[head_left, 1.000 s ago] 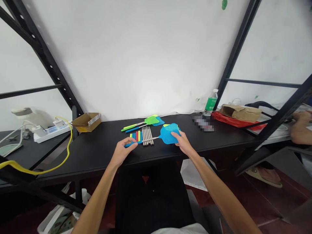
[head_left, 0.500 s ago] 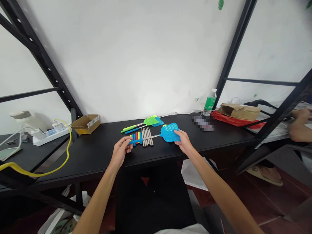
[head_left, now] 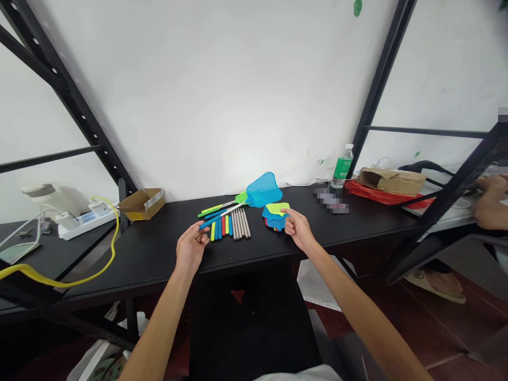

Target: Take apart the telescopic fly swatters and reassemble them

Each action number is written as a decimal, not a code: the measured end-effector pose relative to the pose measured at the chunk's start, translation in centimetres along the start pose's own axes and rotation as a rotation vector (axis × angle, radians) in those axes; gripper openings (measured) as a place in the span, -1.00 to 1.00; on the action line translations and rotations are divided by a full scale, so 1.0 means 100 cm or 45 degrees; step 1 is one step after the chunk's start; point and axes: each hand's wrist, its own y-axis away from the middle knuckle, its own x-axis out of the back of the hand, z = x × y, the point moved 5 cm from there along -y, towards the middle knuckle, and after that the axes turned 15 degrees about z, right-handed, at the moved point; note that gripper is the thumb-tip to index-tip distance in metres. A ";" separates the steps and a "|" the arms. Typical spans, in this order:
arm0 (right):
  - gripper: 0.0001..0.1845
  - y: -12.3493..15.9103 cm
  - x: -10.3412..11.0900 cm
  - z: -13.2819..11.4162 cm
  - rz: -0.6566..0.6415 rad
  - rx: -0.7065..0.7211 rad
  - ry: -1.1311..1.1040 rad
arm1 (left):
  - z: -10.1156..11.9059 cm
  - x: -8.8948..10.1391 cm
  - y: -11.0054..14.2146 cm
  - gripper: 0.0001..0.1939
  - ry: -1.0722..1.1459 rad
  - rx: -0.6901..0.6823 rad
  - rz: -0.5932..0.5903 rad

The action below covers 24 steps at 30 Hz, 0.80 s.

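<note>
In my left hand (head_left: 191,244) is the handle end of a blue fly swatter (head_left: 264,189), its silver rod slanting up to the right. The blue mesh head is at the back, over a green fly swatter (head_left: 241,197). My right hand (head_left: 298,228) pinches the edge of a yellow-green swatter head (head_left: 277,209). Under that lies a stack of blue and red swatter heads (head_left: 273,220). Between the hands, coloured handles (head_left: 223,226) lie in a row beside several silver rods (head_left: 241,224).
An open cardboard box (head_left: 142,204) stands on the black table (head_left: 159,254) at left, near a power strip (head_left: 88,219) and yellow cable (head_left: 113,248). A water bottle (head_left: 342,166) and red bag (head_left: 389,194) are at right. Another person's arm (head_left: 492,201) shows far right.
The blue swatter has swung up and back, its head now by the swatters near the wall. My right hand has let go of that head and taken the yellow-green one.
</note>
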 end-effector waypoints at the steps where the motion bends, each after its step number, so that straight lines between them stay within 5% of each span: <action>1: -0.70 0.001 0.000 0.000 -0.006 0.003 0.010 | 0.000 0.001 -0.001 -0.72 0.016 0.009 0.030; 11: -0.72 0.000 -0.001 0.000 -0.023 0.036 0.023 | 0.006 0.005 0.005 -0.78 0.124 0.031 0.211; 24: -0.76 0.001 -0.001 0.000 -0.045 0.042 0.043 | 0.005 0.002 0.004 -0.79 0.062 0.021 0.178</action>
